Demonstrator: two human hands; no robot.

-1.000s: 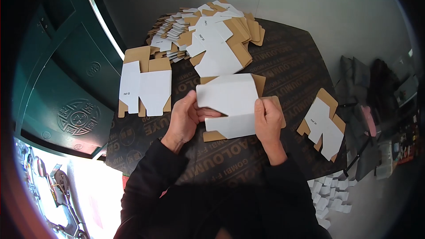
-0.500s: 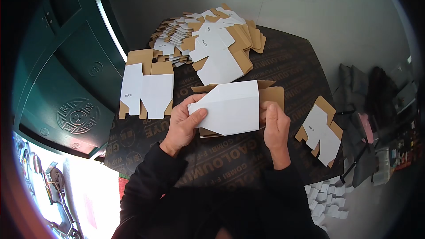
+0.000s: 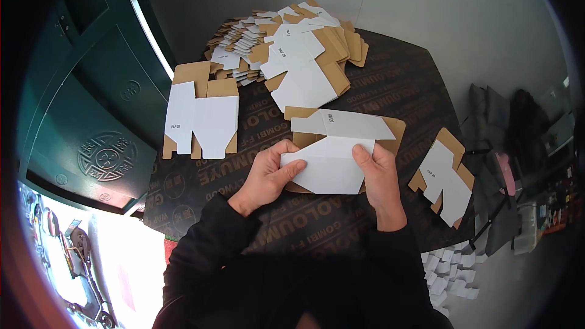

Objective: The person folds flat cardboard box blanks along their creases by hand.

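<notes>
A partly folded white-and-brown cardboard box [image 3: 338,158] is held between both hands above the dark table. My left hand [image 3: 268,173] grips its left end, thumb on the white face and fingers hidden behind. At the right end my right hand [image 3: 379,176] pinches it, thumb on top near a crease. One printed panel tilts away at the back, with brown flaps showing. A flat box blank [image 3: 216,122] lies to the left of my hands, and another flat blank [image 3: 448,180] lies to the right.
Behind the box, a large heap of flat box blanks [image 3: 304,73] covers the table's far side. The dark printed table [image 3: 341,225] ends at the right near a grey chair [image 3: 496,207]. White folded pieces [image 3: 454,274] are on the floor. A green door [image 3: 91,103] stands at left.
The box has shifted slightly right and its back panel has opened out, showing its printed white face. My right thumb has moved onto the front panel.
</notes>
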